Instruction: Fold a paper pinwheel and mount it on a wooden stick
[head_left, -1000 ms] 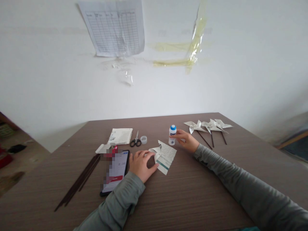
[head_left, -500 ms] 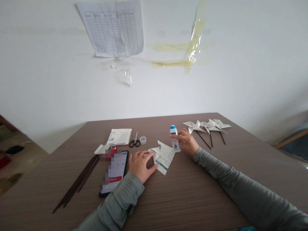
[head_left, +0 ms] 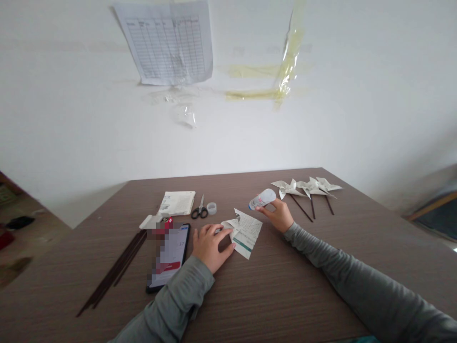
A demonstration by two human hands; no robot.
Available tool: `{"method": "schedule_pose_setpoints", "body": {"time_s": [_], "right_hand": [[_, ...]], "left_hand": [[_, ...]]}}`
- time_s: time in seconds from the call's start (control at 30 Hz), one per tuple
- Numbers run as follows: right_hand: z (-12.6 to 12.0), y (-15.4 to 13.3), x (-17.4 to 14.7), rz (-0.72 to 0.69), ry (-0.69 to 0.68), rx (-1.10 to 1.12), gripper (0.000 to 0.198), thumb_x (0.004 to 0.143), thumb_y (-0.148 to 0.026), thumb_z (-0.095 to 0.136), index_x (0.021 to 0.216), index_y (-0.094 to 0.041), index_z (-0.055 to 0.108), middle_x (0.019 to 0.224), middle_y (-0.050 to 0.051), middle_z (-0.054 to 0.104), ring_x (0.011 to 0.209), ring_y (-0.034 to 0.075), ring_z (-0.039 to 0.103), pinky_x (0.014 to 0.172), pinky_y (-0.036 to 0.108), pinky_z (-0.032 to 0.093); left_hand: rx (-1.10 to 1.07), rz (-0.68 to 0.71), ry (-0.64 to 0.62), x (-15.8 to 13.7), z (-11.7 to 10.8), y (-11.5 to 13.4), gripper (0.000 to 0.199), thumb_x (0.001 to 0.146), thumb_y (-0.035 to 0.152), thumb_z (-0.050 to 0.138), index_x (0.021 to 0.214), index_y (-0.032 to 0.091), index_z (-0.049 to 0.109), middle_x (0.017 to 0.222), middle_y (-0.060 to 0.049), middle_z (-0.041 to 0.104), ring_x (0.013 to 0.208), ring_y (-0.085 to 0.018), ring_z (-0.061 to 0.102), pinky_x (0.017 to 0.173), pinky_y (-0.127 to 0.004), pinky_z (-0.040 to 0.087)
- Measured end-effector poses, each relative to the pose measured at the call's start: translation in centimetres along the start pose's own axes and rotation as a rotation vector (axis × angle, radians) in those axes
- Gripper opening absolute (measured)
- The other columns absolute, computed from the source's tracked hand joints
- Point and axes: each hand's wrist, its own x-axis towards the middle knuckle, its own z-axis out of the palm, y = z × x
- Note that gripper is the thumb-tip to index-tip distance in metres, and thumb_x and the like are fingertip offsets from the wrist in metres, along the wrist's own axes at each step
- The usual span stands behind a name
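My right hand (head_left: pixel 278 213) holds a small white glue bottle (head_left: pixel 263 198) with a blue cap, tipped on its side with the cap end pointing left toward the paper. My left hand (head_left: pixel 210 243) lies flat on the brown table (head_left: pixel 285 295), its fingers pressing the left part of a partly folded printed paper (head_left: pixel 245 231). The bottle hovers just above the paper's far right corner.
A phone (head_left: pixel 168 255) lies left of my left hand. Dark sticks (head_left: pixel 114 271) lie further left. A paper stack (head_left: pixel 177 203), scissors (head_left: pixel 200 209) and a tape roll (head_left: pixel 212 208) sit behind. Three paper pinwheels (head_left: pixel 309 187) on sticks lie at the far right.
My right hand lifted the glue bottle off the table and tipped it from upright to lying sideways, cap toward the paper. My left hand stayed on the paper.
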Motion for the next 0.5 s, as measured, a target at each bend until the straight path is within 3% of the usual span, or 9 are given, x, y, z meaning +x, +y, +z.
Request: {"method": "schedule_pose_setpoints", "body": {"time_s": [0.1, 0.27, 0.5], "right_hand": [[0.7, -0.7, -0.4, 0.075, -0.044, 0.061, 0.032, 0.106, -0.056, 0.098, 0.101, -0.025, 0.091, 0.102, 0.013, 0.097, 0.095, 0.038, 0.093, 0.092, 0.051, 0.079], [2.3, -2.5, -1.0, 0.050, -0.170, 0.079, 0.027, 0.111, -0.051, 0.095, 0.110, -0.024, 0.091, 0.101, 0.011, 0.096, 0.092, 0.034, 0.093, 0.089, 0.045, 0.077], [4.1, -4.7, -1.0, 0.014, -0.293, -0.084, 0.022, 0.112, -0.043, 0.099, 0.112, -0.025, 0.087, 0.100, 0.008, 0.094, 0.089, 0.030, 0.090, 0.082, 0.038, 0.070]], "left_hand": [[-0.010, -0.003, -0.004, 0.0, 0.0, 0.1, 0.047, 0.107, 0.048, 0.097, 0.154, 0.045, 0.099, 0.166, -0.014, 0.091, 0.165, -0.053, 0.073, 0.147, -0.098, 0.047], [-0.016, 0.005, -0.027, 0.0, 0.1, -0.2, 0.047, 0.108, 0.049, 0.097, 0.155, 0.046, 0.099, 0.168, -0.013, 0.089, 0.167, -0.053, 0.071, 0.148, -0.098, 0.045], [0.011, -0.013, -0.034, 0.1, -0.2, 0.2, 0.048, 0.107, 0.051, 0.098, 0.155, 0.046, 0.098, 0.168, -0.013, 0.090, 0.167, -0.053, 0.072, 0.148, -0.096, 0.046]]}}
